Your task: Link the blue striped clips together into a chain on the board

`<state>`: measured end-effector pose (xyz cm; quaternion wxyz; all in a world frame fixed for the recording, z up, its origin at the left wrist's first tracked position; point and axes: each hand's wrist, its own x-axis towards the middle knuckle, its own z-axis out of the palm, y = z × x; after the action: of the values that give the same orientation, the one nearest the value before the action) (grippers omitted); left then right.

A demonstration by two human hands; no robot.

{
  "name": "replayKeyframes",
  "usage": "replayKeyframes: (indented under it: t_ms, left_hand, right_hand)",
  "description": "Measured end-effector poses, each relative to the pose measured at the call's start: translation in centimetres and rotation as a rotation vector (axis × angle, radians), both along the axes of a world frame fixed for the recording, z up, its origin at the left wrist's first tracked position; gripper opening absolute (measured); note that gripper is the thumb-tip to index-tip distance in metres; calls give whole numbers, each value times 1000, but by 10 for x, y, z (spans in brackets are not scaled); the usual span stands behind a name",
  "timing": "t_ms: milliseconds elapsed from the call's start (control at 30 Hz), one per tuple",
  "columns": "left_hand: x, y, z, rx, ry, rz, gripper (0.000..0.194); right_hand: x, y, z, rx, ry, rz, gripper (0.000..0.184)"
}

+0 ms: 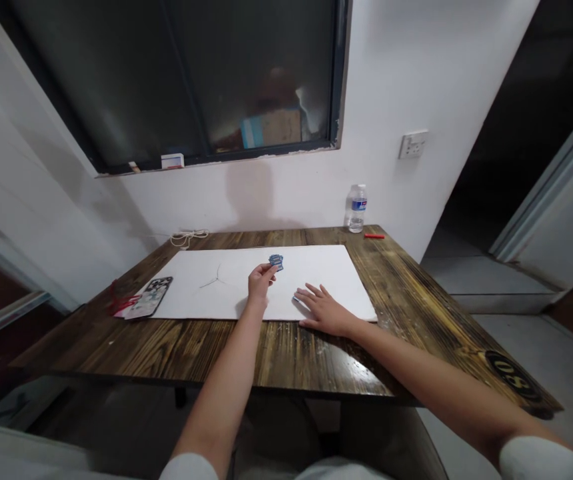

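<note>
My left hand is raised a little above a large white sheet and pinches a small blue card-like piece between thumb and fingers. My right hand lies flat on the sheet's near edge with its fingers spread. A small blue object shows at its fingertips, mostly hidden. The sheet lies on a dark wooden table, and a thin dark forked line marks its left part.
A phone in a patterned case and a red cord lie at the sheet's left end. A water bottle and a red pen stand at the back right near the wall. A coiled white cable lies at the back.
</note>
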<state>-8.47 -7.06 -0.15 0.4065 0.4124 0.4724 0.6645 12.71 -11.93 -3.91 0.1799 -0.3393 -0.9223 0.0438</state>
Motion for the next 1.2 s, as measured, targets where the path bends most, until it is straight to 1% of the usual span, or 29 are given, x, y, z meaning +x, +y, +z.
replayKeyframes:
  t_ms: [100,267,500,667,767,933,1100,1200]
  left_hand:
    - [4,-1,-2,-3,14,-23,36]
    - [10,-2,-1,-31,-7,-44,38]
    - [13,-2,-2,-42,-11,-64,38]
    - [13,-1,-3,-34,-44,-73,40]
    - [14,-2,-2,-39,-53,-77,40]
    - [15,-4,0,-49,-48,-84,39]
    - [17,-6,1,-62,-24,-91,42]
    - [19,-7,1,-77,-1,-109,44]
  right_hand:
    - [-1,-2,2,-13,13,1,65]
    - [-3,-7,12,30,24,5,51]
    - [-1,-12,22,83,-73,15,27]
    - [1,-13,25,117,-88,66,22]
    - [3,-12,26,115,-71,77,25]
    - [10,-8,24,85,59,75,22]
    - [16,-6,21,5,349,-9,23]
    - [18,-6,21,-14,517,-20,23]
